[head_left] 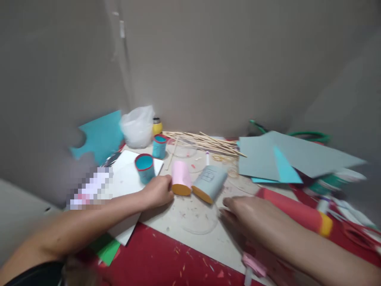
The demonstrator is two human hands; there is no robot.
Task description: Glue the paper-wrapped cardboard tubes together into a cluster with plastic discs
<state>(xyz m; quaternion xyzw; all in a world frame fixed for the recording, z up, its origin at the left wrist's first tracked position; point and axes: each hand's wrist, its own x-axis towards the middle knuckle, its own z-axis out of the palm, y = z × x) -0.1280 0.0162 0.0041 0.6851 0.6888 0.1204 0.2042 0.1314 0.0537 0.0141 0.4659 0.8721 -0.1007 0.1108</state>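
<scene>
My left hand (pixel 159 191) rests on the work board, its fingers curled in beside a pink paper-covered tube (pixel 181 172). What those fingers hold, if anything, is hidden. The tube's flattened end is orange-yellow. Close on its right lies a grey-blue paper-covered tube (pixel 212 178) with dark lines drawn on it and a similar orange end. My right hand (pixel 242 210) reaches in from the right, slightly blurred, fingertips a little apart and just short of the grey-blue tube. Nothing shows between them. Behind my left wrist stands a blue cup with a red rim (pixel 145 174).
A second blue cup (pixel 159 147), a plastic bag (pixel 138 126) and a yellow jar (pixel 157 126) stand at the back left. Wooden sticks (pixel 205 142) lie along the wall. Grey card sheets (pixel 258 159) and a red tube (pixel 293 208) are on the right.
</scene>
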